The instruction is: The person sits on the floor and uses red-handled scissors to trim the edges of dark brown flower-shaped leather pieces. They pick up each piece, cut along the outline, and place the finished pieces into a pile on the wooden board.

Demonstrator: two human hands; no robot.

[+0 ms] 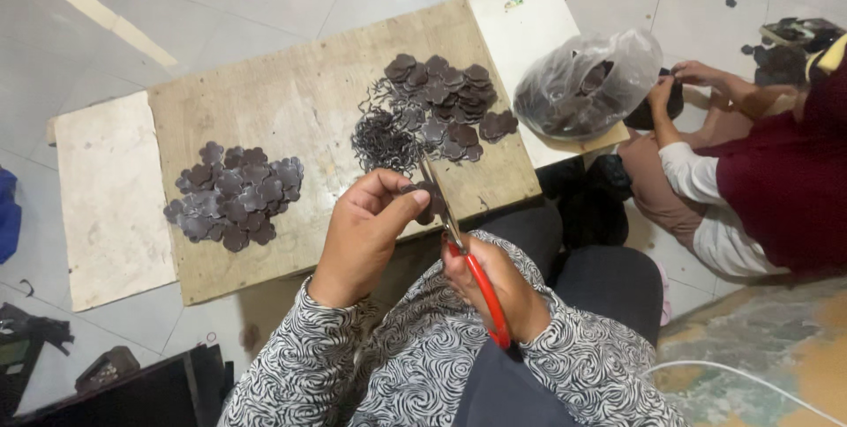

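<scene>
Red-handled scissors [472,268] sit gripped in the right hand [498,290], blades up against a small dark flower-shaped leather piece [426,202] — pinched between thumb and fingers of the left hand [366,233], just above the wooden tabletop [291,101]. Beyond lie two heaps of like pieces [234,196] [441,108] beside dark trimmings [381,140]. Farther right, a clear plastic bag [587,83] holds more — another person's hands [675,92] touch it.

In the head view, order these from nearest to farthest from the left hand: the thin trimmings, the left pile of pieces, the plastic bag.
From the left hand:
1. Thin trimmings, just beyond it on the board.
2. Left pile, to its left.
3. Plastic bag, far right, by another person.
</scene>
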